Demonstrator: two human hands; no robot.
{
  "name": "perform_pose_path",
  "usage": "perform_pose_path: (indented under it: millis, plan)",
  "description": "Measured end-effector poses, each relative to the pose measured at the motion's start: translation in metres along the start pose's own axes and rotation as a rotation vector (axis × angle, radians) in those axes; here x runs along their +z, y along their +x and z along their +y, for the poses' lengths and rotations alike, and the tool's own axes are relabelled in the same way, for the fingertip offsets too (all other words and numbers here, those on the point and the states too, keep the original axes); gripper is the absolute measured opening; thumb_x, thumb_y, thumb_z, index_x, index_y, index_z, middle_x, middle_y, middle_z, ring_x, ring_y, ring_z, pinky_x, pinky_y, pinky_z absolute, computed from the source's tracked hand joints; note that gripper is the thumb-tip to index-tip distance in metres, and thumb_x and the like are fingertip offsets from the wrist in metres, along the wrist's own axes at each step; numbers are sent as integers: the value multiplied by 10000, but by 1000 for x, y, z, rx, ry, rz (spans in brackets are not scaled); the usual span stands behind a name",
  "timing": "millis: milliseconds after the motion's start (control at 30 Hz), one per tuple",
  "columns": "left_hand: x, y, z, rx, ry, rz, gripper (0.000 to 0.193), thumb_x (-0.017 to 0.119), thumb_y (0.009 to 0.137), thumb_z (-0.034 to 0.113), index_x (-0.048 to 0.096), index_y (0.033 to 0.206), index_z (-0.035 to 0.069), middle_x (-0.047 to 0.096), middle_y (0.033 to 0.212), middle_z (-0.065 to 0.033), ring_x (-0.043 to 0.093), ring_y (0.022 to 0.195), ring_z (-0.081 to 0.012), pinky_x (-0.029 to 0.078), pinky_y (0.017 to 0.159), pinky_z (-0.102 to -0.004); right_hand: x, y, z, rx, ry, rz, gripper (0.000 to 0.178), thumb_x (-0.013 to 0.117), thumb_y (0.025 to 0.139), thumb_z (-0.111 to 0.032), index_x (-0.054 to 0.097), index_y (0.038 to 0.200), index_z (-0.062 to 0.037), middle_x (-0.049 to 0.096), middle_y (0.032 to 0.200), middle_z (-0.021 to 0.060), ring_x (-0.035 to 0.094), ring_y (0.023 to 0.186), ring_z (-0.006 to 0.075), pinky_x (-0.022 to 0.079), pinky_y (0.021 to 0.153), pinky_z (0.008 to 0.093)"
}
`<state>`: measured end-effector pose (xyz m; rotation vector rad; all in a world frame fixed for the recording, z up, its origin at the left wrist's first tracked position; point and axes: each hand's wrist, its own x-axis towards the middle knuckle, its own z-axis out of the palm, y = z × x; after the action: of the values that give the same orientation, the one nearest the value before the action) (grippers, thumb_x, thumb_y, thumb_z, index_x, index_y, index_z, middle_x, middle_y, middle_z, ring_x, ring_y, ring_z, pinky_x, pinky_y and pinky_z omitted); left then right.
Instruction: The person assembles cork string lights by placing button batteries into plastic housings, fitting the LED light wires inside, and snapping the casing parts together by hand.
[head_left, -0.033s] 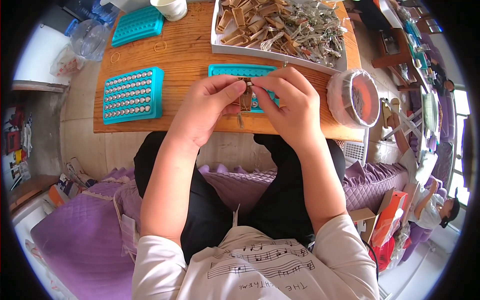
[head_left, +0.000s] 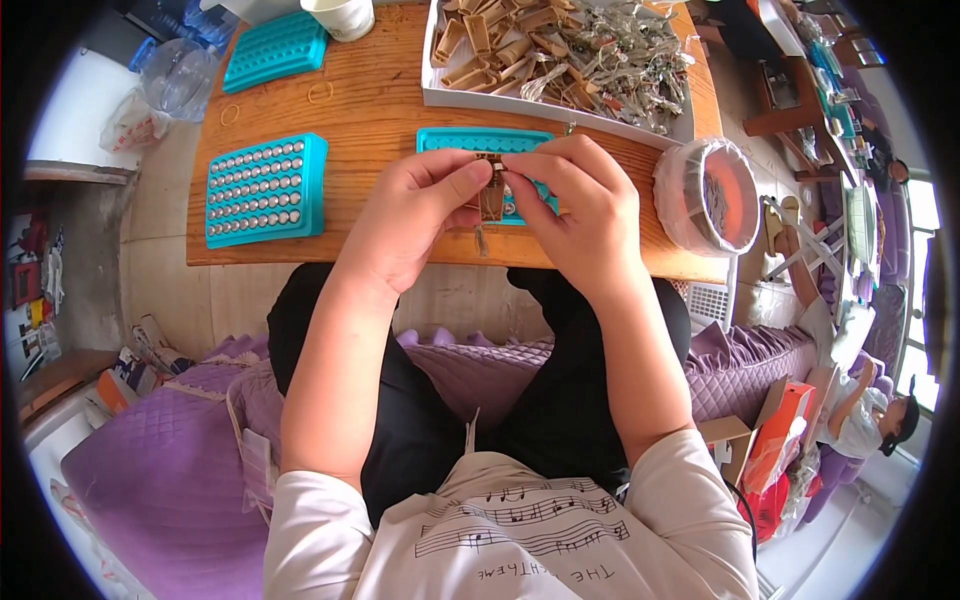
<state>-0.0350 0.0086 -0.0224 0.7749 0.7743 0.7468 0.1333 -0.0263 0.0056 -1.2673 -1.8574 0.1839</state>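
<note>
My left hand (head_left: 425, 205) pinches a small brown trough-shaped piece (head_left: 491, 202) between thumb and fingers, above the near part of the table. Thin strands hang from its lower end. At its upper end, the thumb and forefinger of my right hand (head_left: 585, 205) close on a tiny pale, shiny part (head_left: 498, 168), too small to name. Behind and beneath both hands lies a turquoise tray (head_left: 480, 138) with rows of holes, partly covered by them. Farther left sits another turquoise tray (head_left: 318, 190), filled with rows of round silver pieces (head_left: 257, 187).
At the back, a white box (head_left: 560, 118) holds brown trough-shaped pieces (head_left: 500, 40) and tangled stringy bits (head_left: 630, 75). A plastic-lined bin (head_left: 705, 195) stands at the table's right. Back left are a turquoise tray (head_left: 275, 50), a white cup (head_left: 340, 18) and rubber bands (head_left: 320, 93).
</note>
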Motion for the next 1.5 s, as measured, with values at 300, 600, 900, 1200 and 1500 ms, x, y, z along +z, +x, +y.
perform_pose_path:
  millis: [300,600,900,1200,1500]
  plan:
    - [-1,0,-1,-7,-23,26,219,633,860,199,638,991,24,646,892,-29,586,795,-84,483,698,-227,-6,1,1,-3,-41,40,141,667,699,-10,657,835,-49,586,776,69,592,675,231,492,591,312]
    - [0,0,3,-24,63,14,274,591,890,209,612,1068,2,645,960,-62,612,847,-114,496,753,-250,-37,-8,31,324,-66,-402,150,656,736,-81,668,875,-27,582,789,105,585,703,264,474,637,345]
    - [1,1,2,-27,91,16,286,585,890,204,604,1079,-10,646,954,-76,615,878,-131,492,786,-270,-29,-13,29,338,-136,-526,109,641,725,-114,654,796,-32,565,758,101,574,739,289,461,675,378]
    - [4,0,1,-47,156,41,242,592,886,186,618,1045,5,643,940,-51,606,849,-102,490,738,-237,-34,-1,8,382,42,-230,76,669,720,-50,635,782,-23,551,737,86,556,658,237,445,586,322]
    - [8,1,-3,14,112,-1,216,642,855,191,660,994,26,635,851,-2,557,749,-70,473,687,-219,-9,-5,-1,88,58,-11,109,685,721,-36,627,813,-44,558,758,86,583,665,258,484,584,333]
